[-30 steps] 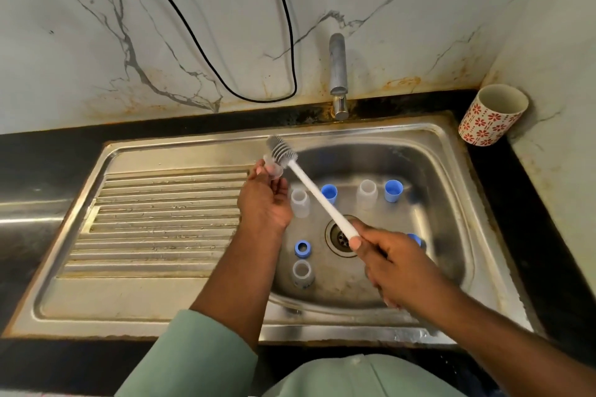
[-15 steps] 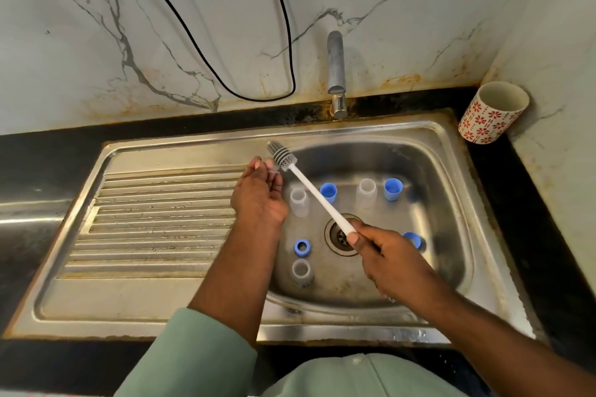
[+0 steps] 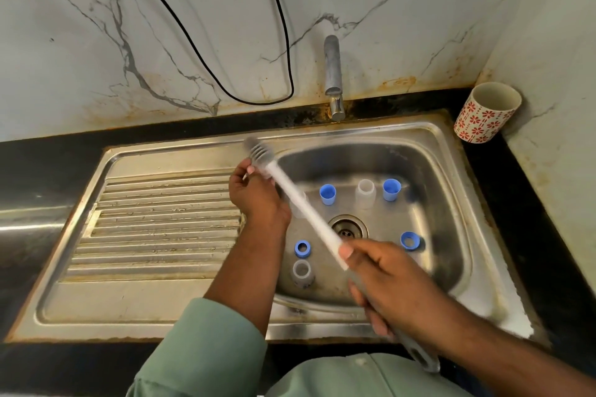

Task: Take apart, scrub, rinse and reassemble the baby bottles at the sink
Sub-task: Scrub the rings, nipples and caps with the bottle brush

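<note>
My right hand (image 3: pixel 387 284) grips the white handle of a bottle brush (image 3: pixel 303 206). Its grey bristle head (image 3: pixel 258 151) is blurred and sits over the sink's left rim. My left hand (image 3: pixel 254 193) is curled just beneath that head, pinching a small clear bottle part that its fingers mostly hide. In the sink basin (image 3: pixel 445 235) stand two clear bottle bodies (image 3: pixel 365 192) (image 3: pixel 301 271), and a third is partly hidden behind the brush handle. Two blue caps (image 3: pixel 327 194) (image 3: pixel 391 189) and two blue rings (image 3: pixel 302 248) (image 3: pixel 409 240) lie around the drain (image 3: pixel 348 227).
A steel tap (image 3: pixel 333 74) rises behind the basin, with no water running. The ribbed drainboard (image 3: pixel 154 222) is on the left. A red-flowered cup (image 3: pixel 485 113) stands on the black counter at the back right. A black cable (image 3: pixel 225 87) hangs on the marble wall.
The brush head has slid left and up past my left hand's fingertips and now looks blurred. My left hand turned slightly, hiding the clear part. The pieces in the basin stayed put.
</note>
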Motion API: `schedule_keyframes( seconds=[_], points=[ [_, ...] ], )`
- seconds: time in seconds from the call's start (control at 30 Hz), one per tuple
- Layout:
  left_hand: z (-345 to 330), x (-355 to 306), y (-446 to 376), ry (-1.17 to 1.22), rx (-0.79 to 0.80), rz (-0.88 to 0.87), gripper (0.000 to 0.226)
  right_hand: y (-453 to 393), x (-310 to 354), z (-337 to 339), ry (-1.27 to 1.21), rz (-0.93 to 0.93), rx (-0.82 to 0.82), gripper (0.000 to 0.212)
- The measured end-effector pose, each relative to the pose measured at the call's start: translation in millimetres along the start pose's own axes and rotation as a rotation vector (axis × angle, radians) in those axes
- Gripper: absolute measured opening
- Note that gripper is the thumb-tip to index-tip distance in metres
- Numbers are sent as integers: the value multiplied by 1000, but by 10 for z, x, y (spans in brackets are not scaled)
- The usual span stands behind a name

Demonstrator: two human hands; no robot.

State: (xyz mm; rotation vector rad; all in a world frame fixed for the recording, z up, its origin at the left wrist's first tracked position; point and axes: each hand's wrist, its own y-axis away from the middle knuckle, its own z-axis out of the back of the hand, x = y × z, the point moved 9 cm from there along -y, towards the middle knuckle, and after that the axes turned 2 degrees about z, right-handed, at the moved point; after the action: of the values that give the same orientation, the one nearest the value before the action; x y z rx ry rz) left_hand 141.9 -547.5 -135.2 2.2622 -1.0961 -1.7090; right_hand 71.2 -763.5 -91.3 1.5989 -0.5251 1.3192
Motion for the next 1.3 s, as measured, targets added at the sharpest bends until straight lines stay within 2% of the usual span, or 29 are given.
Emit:
schedule_keyframes(
  seconds=[0.07, 0.23, 0.33, 0.47, 0.63, 0.8, 0.93, 1.03, 1.17, 1.23, 1.3],
  points=[
    [-20, 15, -13, -19, -3, 4, 23, -72, -53, 154, -4, -48, -97, 24],
    [-69, 37, -26, 74, -30, 7, 22, -60, -103, 21, 32, -52, 25, 21],
    [-44, 68, -57, 13, -47, 17, 22, -122, -207, 111, 45, -89, -17, 24],
    [-46, 46, -106, 91, -67, 76, 23, -95, -235, 45, 132, -46, 44, 20],
    [-96, 198, -34, -4, -35, 129, 18, -296, -229, 150, 138, -79, -36, 24],
    [-58, 146, -145, 58, -58, 131, 21, -208, -219, 40, 202, -48, 23, 23],
    [-70, 221, -153, -34, -54, 165, 21, -377, -176, 56, 182, -36, -4, 32],
    [-109, 212, -182, -93, -45, 144, 21, -460, -165, 22, 228, -30, -30, 30],
    [-145, 573, -16, -232, 45, 218, 16, -702, -51, 28, 216, -9, -74, 31],
    [-167, 590, -82, -251, 91, 239, 18, -711, -29, 57, 243, 25, -98, 27],
    [-112, 457, -259, -219, 42, 245, 26, -616, -94, 86, 316, 49, -121, 18]
  ],
)
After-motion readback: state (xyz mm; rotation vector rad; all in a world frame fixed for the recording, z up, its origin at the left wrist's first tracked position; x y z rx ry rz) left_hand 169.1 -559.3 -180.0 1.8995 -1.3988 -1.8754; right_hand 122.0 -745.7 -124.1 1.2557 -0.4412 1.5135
